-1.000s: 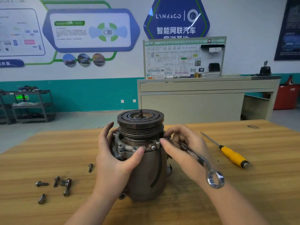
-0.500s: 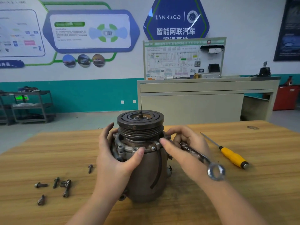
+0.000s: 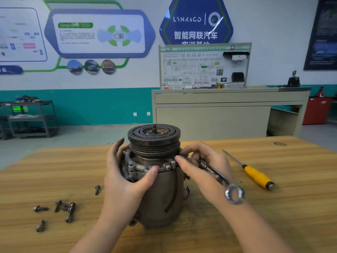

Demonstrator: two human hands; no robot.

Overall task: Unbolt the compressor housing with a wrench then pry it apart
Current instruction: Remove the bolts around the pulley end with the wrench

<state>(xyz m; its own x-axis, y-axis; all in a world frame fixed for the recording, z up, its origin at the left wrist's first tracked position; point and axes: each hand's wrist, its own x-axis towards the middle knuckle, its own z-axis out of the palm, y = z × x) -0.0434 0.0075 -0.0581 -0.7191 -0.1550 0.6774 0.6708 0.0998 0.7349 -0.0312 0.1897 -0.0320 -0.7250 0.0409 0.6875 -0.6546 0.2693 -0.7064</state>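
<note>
Standing upright near the middle of the wooden table [image 3: 273,225], the compressor [image 3: 156,194] rests on its rounded grey housing with the grooved pulley [image 3: 154,139] and its slotted clutch face on top, a short threaded shaft rising from the centre. A flange with bolt holes rings the body just under the pulley, and one bolt head [image 3: 168,167] shows at its front edge. The left hand [image 3: 125,179] grips the housing from the left side, fingers wrapped behind the flange and the thumb pressed across the front just below it. The right hand [image 3: 204,170] holds the wrench [image 3: 218,178] with fingers curled round its shank, the fingertips up against the flange on the right side of the pulley; the working end is hidden behind the fingers, while the ring end sticks out free over the wrist. A black strap or cable hangs down the front of the housing. To the left on the table lie several loose bolts [image 3: 63,209], well apart from the compressor, with one more bolt lying alone nearer to it. To the right lies a yellow-handled screwdriver [image 3: 255,174], its blade pointing away.
</note>
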